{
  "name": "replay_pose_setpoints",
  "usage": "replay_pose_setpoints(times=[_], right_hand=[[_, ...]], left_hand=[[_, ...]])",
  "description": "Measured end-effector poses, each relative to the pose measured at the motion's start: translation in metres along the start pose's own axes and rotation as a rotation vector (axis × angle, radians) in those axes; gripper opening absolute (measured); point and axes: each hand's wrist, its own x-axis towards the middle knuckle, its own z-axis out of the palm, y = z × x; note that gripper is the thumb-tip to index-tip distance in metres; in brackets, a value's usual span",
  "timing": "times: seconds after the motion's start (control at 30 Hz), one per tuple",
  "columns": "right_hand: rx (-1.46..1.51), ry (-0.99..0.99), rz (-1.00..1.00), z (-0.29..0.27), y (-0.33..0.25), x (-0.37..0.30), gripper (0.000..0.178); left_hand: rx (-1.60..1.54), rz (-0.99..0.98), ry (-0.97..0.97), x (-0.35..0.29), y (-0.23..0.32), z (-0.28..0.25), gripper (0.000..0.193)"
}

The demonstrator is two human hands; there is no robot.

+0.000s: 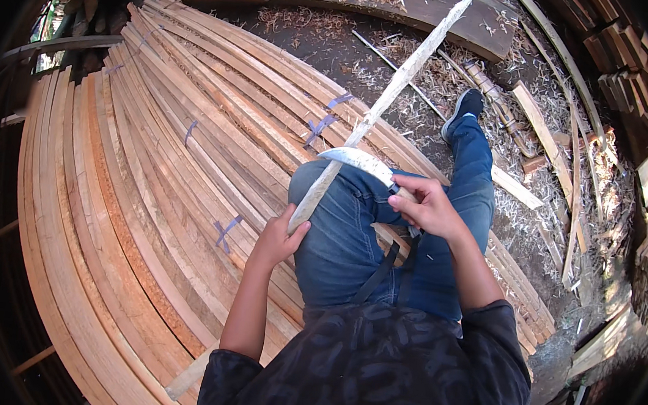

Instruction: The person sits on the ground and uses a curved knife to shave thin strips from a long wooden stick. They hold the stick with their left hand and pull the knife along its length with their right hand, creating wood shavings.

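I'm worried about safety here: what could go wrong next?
The curved knife in the right hand crosses the stick close to the left leg, so a slip might cut it. The left hand grips the stick's near end, so a stroke that way could nick that hand.

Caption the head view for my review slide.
Right hand holds a curved knife across a pale wooden pole gripped by the left hand.

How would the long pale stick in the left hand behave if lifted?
The long pale stick is probably fairly stiff, since it runs nearly straight far beyond the left hand. Its far end may dip, because the hand grips it near the opposite end. Its rough-looking surface suggests it is not very slippery.
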Motion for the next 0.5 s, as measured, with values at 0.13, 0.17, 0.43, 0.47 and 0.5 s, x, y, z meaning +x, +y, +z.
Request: replay_pose_setpoints(times=[0.13,0.17,0.43,0.47,0.5], right_hand=[[0.117,0.191,-0.068,0.008,-0.002,0.015,0.046],[0.004,0.198,-0.066,-0.002,-0.002,0.021,0.047],[-0.122,0.076,0.012,0.015,-0.007,0.027,0.041],[-0.041,0.182,-0.044,0.012,-0.012,0.028,0.042],[-0.132,0.223,-0.059,0.017,-0.015,0.028,0.044]], left_hand=[[-0.026,0.061,-0.022,0.008,-0.024,-0.002,0.037],[-0.010,0.072,-0.038,0.011,-0.022,-0.006,0.039],[-0.037,0.130,-0.050,0.021,-0.049,-0.001,0.052],[-0.034,0.121,-0.054,0.021,-0.041,-0.003,0.052],[-0.023,0.113,-0.058,0.021,-0.037,-0.006,0.051]])
